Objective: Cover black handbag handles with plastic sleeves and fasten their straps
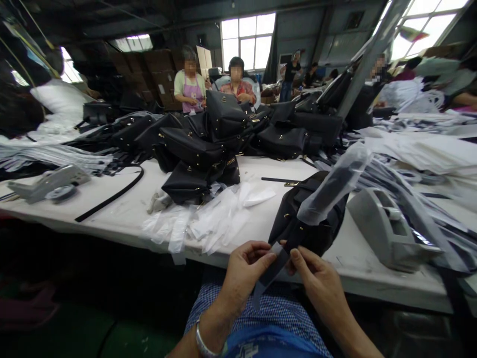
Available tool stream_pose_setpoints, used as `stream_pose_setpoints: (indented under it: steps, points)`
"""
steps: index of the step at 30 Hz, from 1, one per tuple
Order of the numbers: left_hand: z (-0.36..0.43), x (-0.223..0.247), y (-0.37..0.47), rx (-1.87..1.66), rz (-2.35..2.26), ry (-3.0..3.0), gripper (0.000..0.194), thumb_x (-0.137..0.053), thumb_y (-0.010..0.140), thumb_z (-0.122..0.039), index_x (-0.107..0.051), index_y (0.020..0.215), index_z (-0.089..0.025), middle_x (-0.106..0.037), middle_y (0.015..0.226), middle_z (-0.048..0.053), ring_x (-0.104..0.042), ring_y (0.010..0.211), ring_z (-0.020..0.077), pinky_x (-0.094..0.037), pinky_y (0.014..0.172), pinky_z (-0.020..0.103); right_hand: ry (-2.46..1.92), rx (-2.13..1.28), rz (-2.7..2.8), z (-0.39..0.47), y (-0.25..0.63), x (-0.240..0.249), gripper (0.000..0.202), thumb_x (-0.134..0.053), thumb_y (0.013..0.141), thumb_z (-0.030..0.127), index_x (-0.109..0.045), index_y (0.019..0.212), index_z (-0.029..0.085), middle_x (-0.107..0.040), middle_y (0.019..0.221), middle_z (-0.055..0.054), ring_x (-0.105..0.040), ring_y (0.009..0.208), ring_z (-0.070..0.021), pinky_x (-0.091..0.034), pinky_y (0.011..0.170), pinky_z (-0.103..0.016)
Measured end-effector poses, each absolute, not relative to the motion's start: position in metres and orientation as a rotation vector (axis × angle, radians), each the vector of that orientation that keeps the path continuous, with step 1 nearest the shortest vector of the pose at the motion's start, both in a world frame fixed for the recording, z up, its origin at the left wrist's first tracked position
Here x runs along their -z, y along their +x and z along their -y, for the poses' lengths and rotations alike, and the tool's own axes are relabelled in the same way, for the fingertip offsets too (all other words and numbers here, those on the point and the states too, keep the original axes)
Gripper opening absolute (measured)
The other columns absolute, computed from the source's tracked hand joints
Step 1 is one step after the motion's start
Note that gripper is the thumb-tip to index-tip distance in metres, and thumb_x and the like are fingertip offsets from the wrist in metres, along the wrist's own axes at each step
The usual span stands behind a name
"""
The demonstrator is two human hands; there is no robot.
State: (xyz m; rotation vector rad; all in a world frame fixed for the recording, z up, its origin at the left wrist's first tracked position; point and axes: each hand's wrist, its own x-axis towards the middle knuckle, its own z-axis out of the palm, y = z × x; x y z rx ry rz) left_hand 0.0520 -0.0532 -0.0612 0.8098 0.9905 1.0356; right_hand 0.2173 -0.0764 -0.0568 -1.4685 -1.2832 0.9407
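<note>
A black strap [274, 268] runs down from a black handbag [298, 199] at the table edge toward my lap. On it lies a piece of translucent plastic film [276, 248]. My left hand [249, 263] pinches the film against the strap between thumb and fingers. Opposite it, my right hand [311, 266] is closed on the strap's other edge, its fingertips partly hidden. A long clear plastic sleeve [335, 186] sticks up over the bag and covers part of it.
Loose plastic film pieces [219, 214] lie on the white table [122, 214]. Black bags [223, 124] are heaped behind. A grey tape dispenser [387, 228] stands right, another [52, 184] left near a black strap [115, 196]. Two people [190, 89] are across the table.
</note>
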Motion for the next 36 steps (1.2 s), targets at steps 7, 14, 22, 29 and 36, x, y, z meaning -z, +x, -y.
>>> stream_pose_setpoints:
  steps: [7, 14, 22, 29, 36]
  points:
    - [0.032, 0.050, 0.082, -1.100, -0.906, 0.902, 0.031, -0.082, 0.074, -0.032, -0.071, 0.096, -0.012, -0.075, 0.089, 0.009, -0.069, 0.082, 0.0176, -0.053, 0.075, 0.026, -1.603, -0.877, 1.286, 0.078, 0.235, 0.056, 0.045, -0.061, 0.086, 0.058, -0.075, 0.099, 0.018, -0.071, 0.066, -0.003, -0.067, 0.062, -0.0208, -0.054, 0.060, -0.026]
    - [0.020, 0.052, 0.091, -1.144, -0.858, 0.924, 0.026, -0.080, 0.077, -0.028, -0.070, 0.097, -0.014, -0.075, 0.089, 0.007, -0.069, 0.084, 0.0173, -0.052, 0.077, 0.026, -1.607, -0.925, 1.306, 0.065, 0.231, 0.045, 0.039, -0.063, 0.086, 0.056, -0.072, 0.076, 0.020, -0.065, 0.058, 0.000, -0.063, 0.058, -0.0167, -0.048, 0.056, -0.023]
    - [0.030, 0.070, 0.086, -1.182, -0.868, 0.964, 0.035, -0.074, 0.083, -0.035, -0.067, 0.110, -0.015, -0.073, 0.103, 0.012, -0.068, 0.097, 0.0228, -0.051, 0.086, 0.031, -1.678, -0.874, 1.243, 0.060, 0.227, 0.044, 0.042, -0.066, 0.082, 0.060, -0.072, 0.074, 0.020, -0.065, 0.055, 0.000, -0.061, 0.054, -0.0164, -0.045, 0.054, -0.024]
    - [0.045, 0.089, 0.089, -1.145, -1.044, 1.009, 0.027, -0.071, 0.084, -0.039, -0.074, 0.096, -0.015, -0.074, 0.089, 0.009, -0.066, 0.082, 0.0209, -0.052, 0.071, 0.028, -1.694, -0.836, 1.187, 0.060, 0.223, 0.047, 0.041, -0.067, 0.080, 0.060, -0.073, 0.074, 0.019, -0.063, 0.054, 0.000, -0.060, 0.053, -0.0161, -0.045, 0.052, -0.023]
    - [0.052, 0.082, 0.086, -1.437, -1.082, 1.577, 0.013, -0.064, 0.090, -0.019, -0.075, 0.097, -0.020, -0.070, 0.088, 0.005, -0.067, 0.081, 0.0163, -0.055, 0.074, 0.024, -1.664, -0.848, 1.200, 0.059, 0.225, 0.047, 0.045, -0.067, 0.080, 0.060, -0.073, 0.069, 0.018, -0.064, 0.054, -0.002, -0.061, 0.054, -0.0163, -0.046, 0.052, -0.022]
